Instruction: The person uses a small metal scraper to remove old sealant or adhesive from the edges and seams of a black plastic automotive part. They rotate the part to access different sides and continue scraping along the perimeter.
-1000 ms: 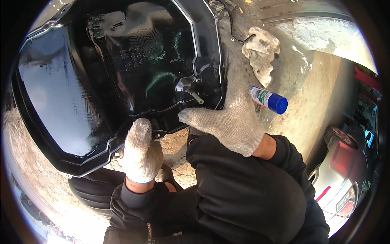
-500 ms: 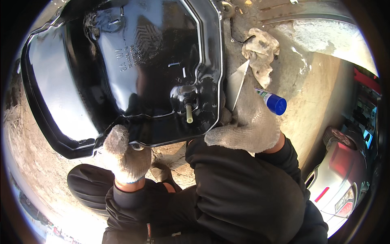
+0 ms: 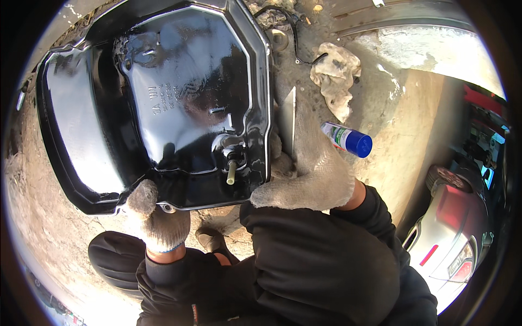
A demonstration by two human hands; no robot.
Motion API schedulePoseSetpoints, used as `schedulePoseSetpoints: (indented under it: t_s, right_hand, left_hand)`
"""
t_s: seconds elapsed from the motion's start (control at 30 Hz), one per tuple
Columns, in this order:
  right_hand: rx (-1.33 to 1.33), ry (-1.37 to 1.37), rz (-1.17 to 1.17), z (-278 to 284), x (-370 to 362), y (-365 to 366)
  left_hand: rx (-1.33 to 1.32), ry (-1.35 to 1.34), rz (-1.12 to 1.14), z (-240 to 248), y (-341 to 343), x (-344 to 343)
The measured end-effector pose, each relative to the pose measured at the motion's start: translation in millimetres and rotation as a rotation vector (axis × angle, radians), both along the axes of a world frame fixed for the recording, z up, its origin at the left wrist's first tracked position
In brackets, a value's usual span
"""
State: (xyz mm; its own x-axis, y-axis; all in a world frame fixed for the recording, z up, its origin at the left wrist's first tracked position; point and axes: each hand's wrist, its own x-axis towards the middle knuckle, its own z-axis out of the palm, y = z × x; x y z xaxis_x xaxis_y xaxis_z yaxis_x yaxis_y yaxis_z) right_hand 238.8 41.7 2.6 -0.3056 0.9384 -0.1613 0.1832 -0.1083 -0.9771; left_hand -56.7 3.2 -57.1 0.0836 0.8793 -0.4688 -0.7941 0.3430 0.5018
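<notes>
A large glossy black pressed-metal tank (image 3: 185, 114) with a flanged rim lies tilted in front of me. A short pale yellowish tube (image 3: 231, 173) sticks out of a fitting near its lower right corner. My gloved left hand (image 3: 157, 217) grips the near rim, thumb on top and fingers underneath, beside a small bolt hole. My gloved right hand (image 3: 312, 174) holds the lower right corner, its thumb along the edge and its other fingers partly hidden. Against that hand stands a thin flat grey piece (image 3: 287, 122) with a bright edge; whether the hand holds it, I cannot tell.
A spray can with a blue cap (image 3: 356, 143) lies right of my right hand. Beyond it are a crumpled dirty rag (image 3: 334, 76) and a black hose (image 3: 293, 35) on the concrete floor (image 3: 402, 125). My knees are close below the tank. A car (image 3: 448, 244) stands at far right.
The tank has shifted a little left and turned slightly, with both hands still gripping it. More of the hose and spray can shows at its right side.
</notes>
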Motion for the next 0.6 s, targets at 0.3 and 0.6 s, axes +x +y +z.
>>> schedulePoseSetpoints:
  t_s: [0.3, 0.6]
  right_hand:
    - [-0.163, 0.128, -0.179, 3.3, -4.0, 13.6]
    - [-0.246, 0.337, -0.378, 16.3, 2.3, 22.7]
  left_hand:
    - [-0.038, 0.002, 0.076, -2.4, -1.0, 2.9]
    - [-0.095, -0.015, 0.036, -7.2, -8.1, -7.5]
